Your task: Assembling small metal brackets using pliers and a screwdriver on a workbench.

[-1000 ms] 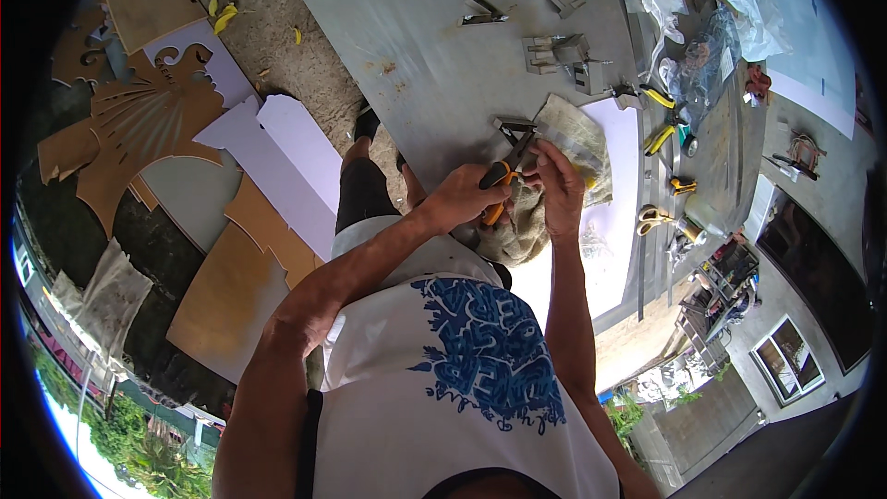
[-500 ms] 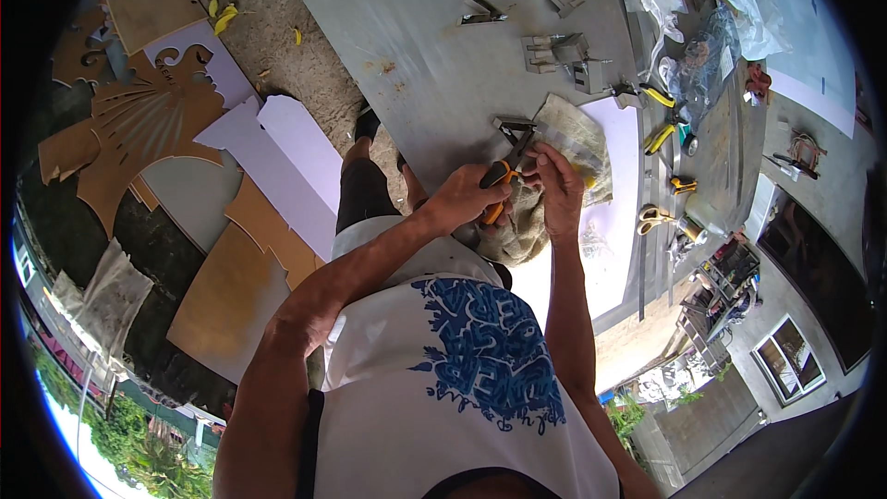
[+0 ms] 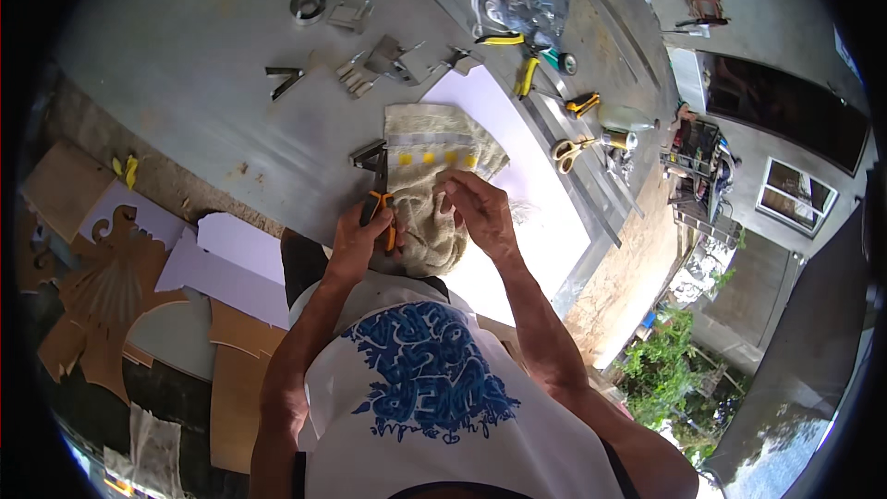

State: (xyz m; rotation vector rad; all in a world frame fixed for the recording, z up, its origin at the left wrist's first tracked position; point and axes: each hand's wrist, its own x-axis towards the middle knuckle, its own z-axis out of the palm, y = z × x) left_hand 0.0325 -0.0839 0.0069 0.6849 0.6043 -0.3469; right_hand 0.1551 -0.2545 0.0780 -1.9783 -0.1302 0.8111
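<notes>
My left hand is closed around the handles of orange-and-black pliers, whose jaws point away from me. A small dark metal bracket sits by the jaws at the table edge; I cannot tell whether they grip it. My right hand hovers over a grey-beige towel with yellow spots. Its thumb and fingers are pinched together, and whatever may be between them is too small to make out. The towel lies partly on a white sheet and hangs toward my lap.
On the metal table lie several small metal brackets, a round metal ring, yellow-handled pliers, scissors and a clear plastic bag. Cut brown boards and pale purple pieces lie at the left.
The view has turned, so the table appears shifted left. My right hand has drawn away from the pliers' jaws to the right. My left hand still holds the pliers.
</notes>
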